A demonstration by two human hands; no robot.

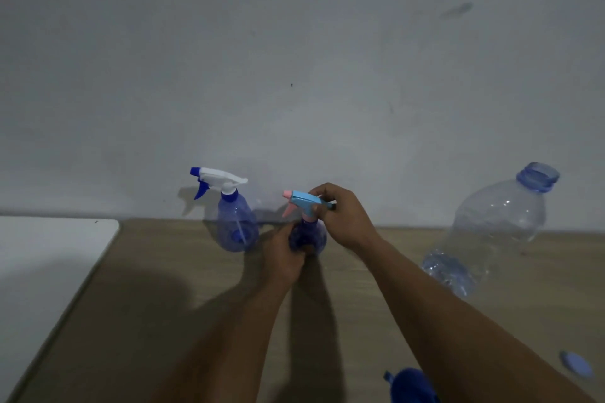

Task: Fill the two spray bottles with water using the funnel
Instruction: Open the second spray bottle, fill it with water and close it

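Nearest you, at the bottom edge: blue funnel (pixel 407 381), partly hidden under your right forearm. Near right: loose blue cap (pixel 577 365) on the wooden table (pixel 163 304).

Centre: pink-nosed spray bottle (pixel 307 237), upright between your hands. Your left hand (pixel 283 255) grips its blue body from the near side. Your right hand (pixel 343 216) has its fingers curled round the light-blue trigger head.

Just left, slightly farther: white-headed spray bottle (pixel 235 222), untouched.

Right: large clear water bottle (pixel 491 229), uncapped.

Far: grey wall (pixel 294 59).

Both forearms extended forward; left grip (pixel 283 252) wraps spray bottle (pixel 311 236) low, right grip (pixel 343 216) pinches its top.
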